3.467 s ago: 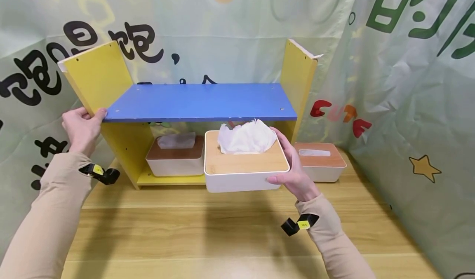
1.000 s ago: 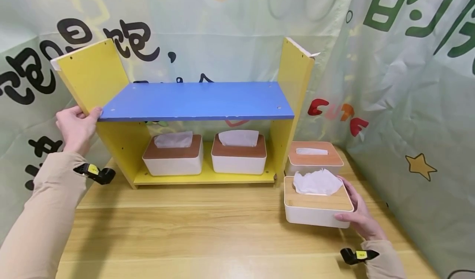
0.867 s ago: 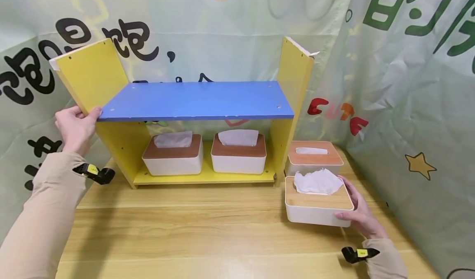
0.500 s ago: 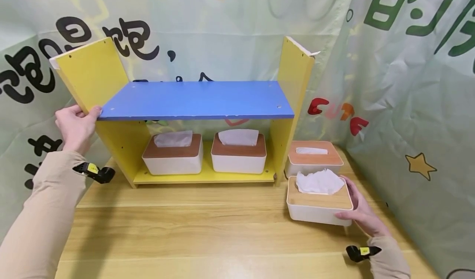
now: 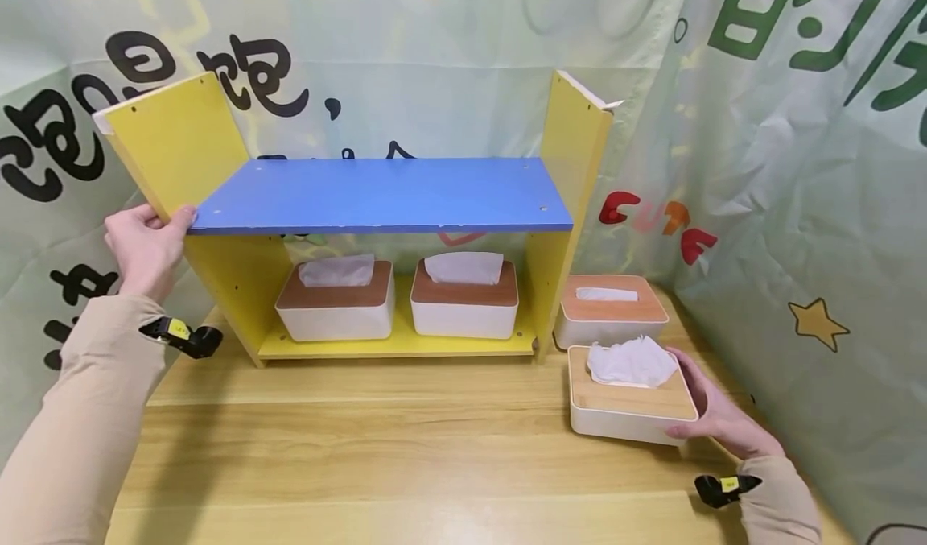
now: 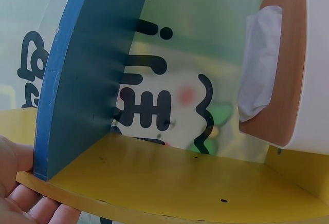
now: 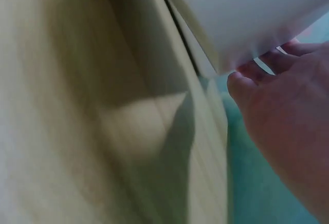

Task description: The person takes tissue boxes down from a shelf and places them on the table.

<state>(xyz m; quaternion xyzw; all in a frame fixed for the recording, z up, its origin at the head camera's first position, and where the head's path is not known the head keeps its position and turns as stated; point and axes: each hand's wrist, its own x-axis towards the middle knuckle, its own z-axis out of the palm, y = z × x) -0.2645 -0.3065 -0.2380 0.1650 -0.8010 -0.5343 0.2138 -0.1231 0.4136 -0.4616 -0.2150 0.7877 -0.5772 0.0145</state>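
Observation:
My left hand (image 5: 148, 247) grips the front edge of the yellow side panel (image 5: 174, 146), its thumb at the corner of the blue shelf board (image 5: 384, 195). In the left wrist view, the fingers (image 6: 43, 211) curl around the yellow edge. On the right, my right hand (image 5: 724, 416) holds a white tissue box (image 5: 630, 424) by its right end, thumb on the front. This box has a light wooden lid, and crumpled white tissue (image 5: 633, 361) sticks out of its slot. It is low over the table, its underside visible in the right wrist view.
Two tissue boxes with darker lids, a left one (image 5: 335, 319) and a right one (image 5: 463, 318), stand on the yellow bottom board (image 5: 398, 348). Another tissue box (image 5: 611, 332) stands right of the shelf, just behind the held one. Printed cloth (image 5: 811, 207) hangs behind and along the right.
My right hand has carried the light-lidded tissue box from in front of the shelf down to the right, lately shifting slightly further right. The left hand keeps its grip on the shelf.

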